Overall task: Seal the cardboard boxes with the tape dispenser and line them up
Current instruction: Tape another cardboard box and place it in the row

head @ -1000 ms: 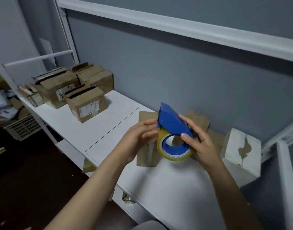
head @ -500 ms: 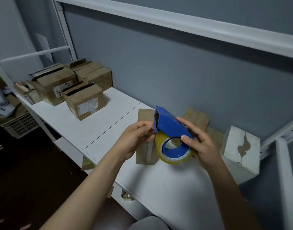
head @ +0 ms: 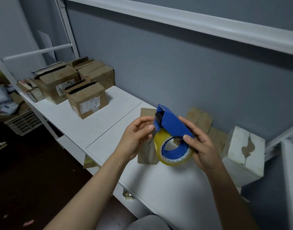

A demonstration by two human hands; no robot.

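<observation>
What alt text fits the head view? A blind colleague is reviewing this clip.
Two bare hands hold a blue tape dispenser with a yellowish roll above a white shelf: the right hand grips it, the left hand touches its front end. Flat cardboard lies beneath, open-topped boxes sit far left, and a white box stands right.

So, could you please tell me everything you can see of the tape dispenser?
The tape dispenser is a blue, plastic-looking handheld type: a flat angled cover above a blue hub carrying a roll of yellowish clear tape, with a dark part at its upper front end. It is held tilted above the white shelf, touching nothing there. The right hand grips it from the right side; the left hand has fingertips at the front end.
</observation>
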